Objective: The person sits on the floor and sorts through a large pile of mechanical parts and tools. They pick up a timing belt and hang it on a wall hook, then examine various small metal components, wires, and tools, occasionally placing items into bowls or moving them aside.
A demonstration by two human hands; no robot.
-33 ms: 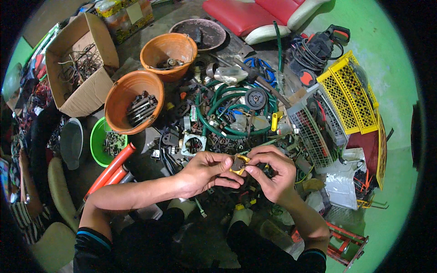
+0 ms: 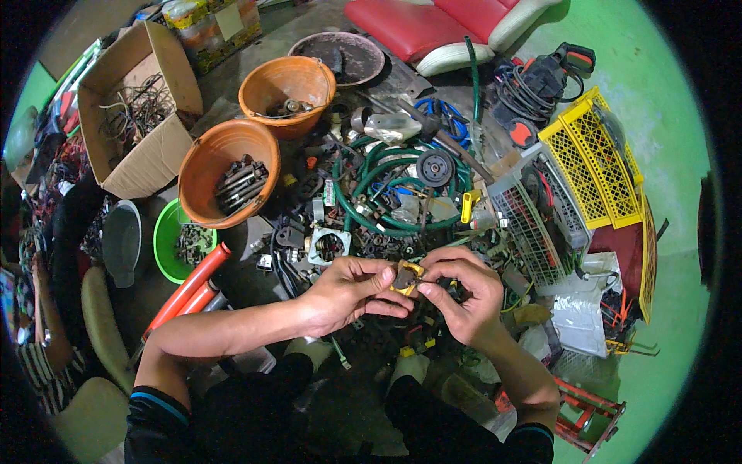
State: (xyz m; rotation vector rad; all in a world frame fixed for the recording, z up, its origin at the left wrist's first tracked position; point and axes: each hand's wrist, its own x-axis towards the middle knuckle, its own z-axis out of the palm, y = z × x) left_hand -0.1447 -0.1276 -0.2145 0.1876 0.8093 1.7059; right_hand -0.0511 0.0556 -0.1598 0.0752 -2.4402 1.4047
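Hands pinch a small yellow part above the scrap pile

Head view: nothing differs between the two pictures, which come from the same instant; hands, part and clutter sit alike in both. Left hand (image 2: 349, 292) and right hand (image 2: 464, 298) meet over the person's lap, thumbs and forefingers of both pressed onto a small yellow and brown part (image 2: 405, 278) held between them, the other fingers curled.

Just beyond the hands a dark floor is strewn with metal bits, a coiled green hose (image 2: 371, 178) and a grey square flange (image 2: 328, 246). Two orange buckets (image 2: 202, 166) holding bolts and fittings stand to the left, near a green bowl (image 2: 165, 241) and a cardboard box (image 2: 158, 155) of wire. A yellow crate (image 2: 599, 166) and a grey wire basket (image 2: 525, 224) lie to the right, by a green wall. A red cushioned seat (image 2: 410, 27) lies at the top.
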